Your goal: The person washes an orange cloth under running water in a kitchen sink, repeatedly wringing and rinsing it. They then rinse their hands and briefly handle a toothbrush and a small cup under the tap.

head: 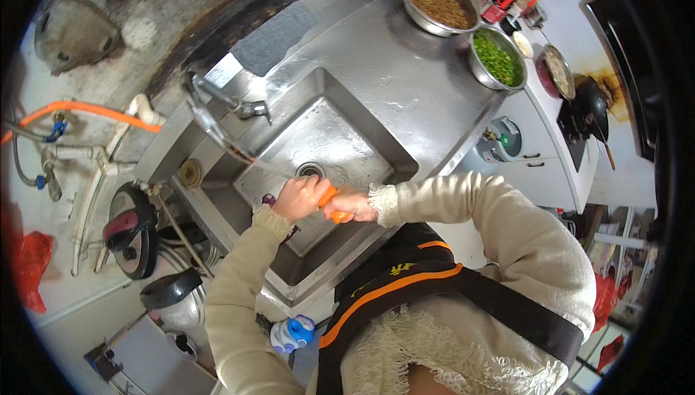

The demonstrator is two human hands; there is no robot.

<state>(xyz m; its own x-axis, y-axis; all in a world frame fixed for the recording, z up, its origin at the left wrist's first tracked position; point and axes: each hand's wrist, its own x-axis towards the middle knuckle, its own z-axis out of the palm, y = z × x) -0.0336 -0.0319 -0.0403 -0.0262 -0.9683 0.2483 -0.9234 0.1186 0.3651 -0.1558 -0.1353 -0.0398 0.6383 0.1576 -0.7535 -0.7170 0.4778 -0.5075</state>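
Over the stainless steel sink [347, 148], an orange carrot [327, 196] is gripped between my two hands. My left hand [301, 198] closes around its far part, and my right hand [350, 203] wraps the nearer part, so much of the carrot is hidden. Water runs from the spout of the faucet [217, 129] towards my left hand. Beyond the hands, the round drain [310, 170] shows in the sink floor. Dark purple pieces [269, 199] lie in the sink beside my left hand, too small to name.
A metal bowl of chopped greens [497, 58] and another of brown minced food [437, 4] stand at the counter's far right. A grey cloth [274, 39] lies behind the sink. Left of it are an orange hose [87, 107] and a pot lid [130, 232]. A wok [592, 104] sits right.
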